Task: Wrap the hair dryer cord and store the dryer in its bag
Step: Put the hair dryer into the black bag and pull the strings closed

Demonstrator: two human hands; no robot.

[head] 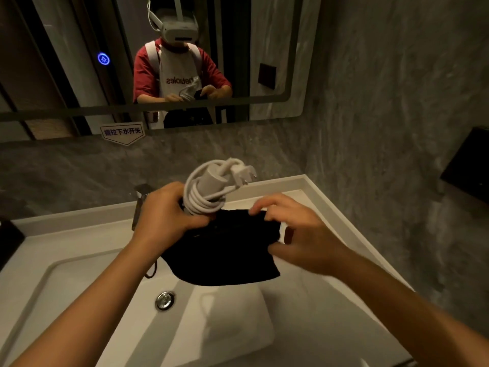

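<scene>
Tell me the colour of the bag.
Black; the bag shows best in the head view, held over the sink.

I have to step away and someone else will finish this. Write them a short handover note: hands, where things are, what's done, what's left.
Left hand: gripping the hair dryer by its lower part, at the bag's mouth.
Right hand: pinching the black bag's top edge, holding it open above the sink.
Done: the white cord is coiled around the handle, plug sticking out on top.
Left: only the dryer's lower end is in the bag; push the rest in and close the bag. A drawstring seems to hang at its left.
</scene>
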